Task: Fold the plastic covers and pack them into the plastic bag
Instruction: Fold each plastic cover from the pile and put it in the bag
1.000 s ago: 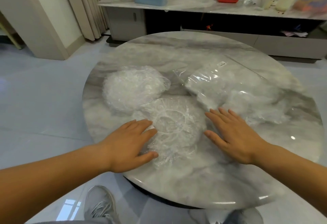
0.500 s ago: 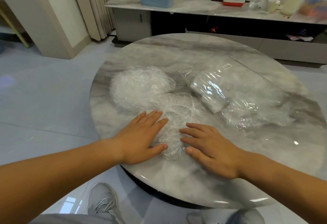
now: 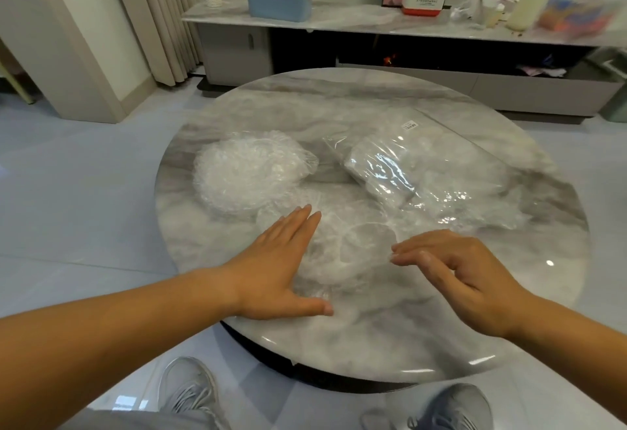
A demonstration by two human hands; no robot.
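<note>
Pressing down with straight fingers held close together, your left hand lay flat on the left edge of a single plastic cover. Its thumb stretched out along the table toward your other hand. Your right hand was at the cover's opposite edge, fingers loosely bent and holding nothing. Their tips were at the crinkled rim, but whether they touched it could not be told. The cover was spread out between your two hands. Just beyond your left fingertips sat a crumpled heap of covers, touching the spread one. Beyond your right hand lay the plastic bag with pale contents inside and a small label near its far corner.
</note>
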